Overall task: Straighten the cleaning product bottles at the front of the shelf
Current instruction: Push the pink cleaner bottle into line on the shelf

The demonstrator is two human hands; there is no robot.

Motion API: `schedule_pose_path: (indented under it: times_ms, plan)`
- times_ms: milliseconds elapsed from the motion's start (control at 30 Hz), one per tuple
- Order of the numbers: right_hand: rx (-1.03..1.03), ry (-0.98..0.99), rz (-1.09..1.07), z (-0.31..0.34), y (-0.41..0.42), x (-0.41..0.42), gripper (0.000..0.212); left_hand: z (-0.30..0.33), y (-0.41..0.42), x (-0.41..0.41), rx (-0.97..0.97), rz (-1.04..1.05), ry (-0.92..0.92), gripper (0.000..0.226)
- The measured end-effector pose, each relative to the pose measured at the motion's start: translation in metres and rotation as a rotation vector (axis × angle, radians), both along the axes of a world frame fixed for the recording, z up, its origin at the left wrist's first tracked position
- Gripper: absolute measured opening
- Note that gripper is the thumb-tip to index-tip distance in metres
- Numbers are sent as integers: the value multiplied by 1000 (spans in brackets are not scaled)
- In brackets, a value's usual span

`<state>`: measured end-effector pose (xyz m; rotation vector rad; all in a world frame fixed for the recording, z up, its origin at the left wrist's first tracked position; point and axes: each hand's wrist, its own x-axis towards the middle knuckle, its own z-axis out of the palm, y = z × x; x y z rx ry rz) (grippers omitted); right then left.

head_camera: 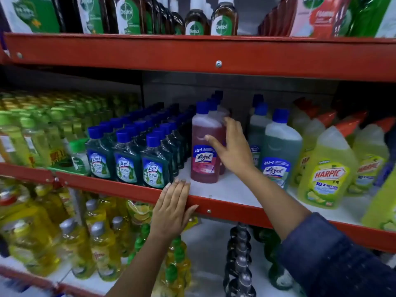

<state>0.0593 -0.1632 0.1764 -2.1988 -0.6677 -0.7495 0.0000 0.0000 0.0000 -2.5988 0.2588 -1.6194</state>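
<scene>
A pink Lizol bottle (203, 155) with a blue cap stands upright at the front of the middle shelf (225, 189), with more pink bottles lined up behind it. My right hand (230, 148) lies against its right side, fingers spread around it. My left hand (173, 206) rests flat on the red front lip of the shelf, fingers together, holding nothing. To the left stand rows of small dark green Lizol bottles (127, 161). To the right stands a large green Lizol bottle (279, 151).
Yellow-green Harpic bottles (327, 168) fill the shelf's right end. Pale yellow bottles (27, 138) crowd the left. Dettol bottles (224, 18) stand on the shelf above, and yellow dish-liquid bottles (100, 243) below. White shelf shows between the pink and large green bottles.
</scene>
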Motion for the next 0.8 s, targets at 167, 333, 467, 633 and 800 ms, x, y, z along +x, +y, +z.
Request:
schedule_pose_path:
  times_ms: [167, 333, 467, 633, 800]
  plan:
    - [183, 229, 81, 8, 4, 20, 61, -13, 6, 14, 62, 12, -144, 52]
    - [410, 410, 179, 7, 4, 25, 54, -14, 8, 22, 88, 42, -186, 49]
    - [439, 470, 223, 7, 6, 23, 44, -12, 7, 21, 72, 29, -186, 49]
    - [458, 457, 268, 7, 3, 18, 38, -11, 6, 21, 69, 37, -175, 48]
    - [492, 452, 317, 4, 2, 5, 34, -9, 6, 20, 65, 43, -161, 47]
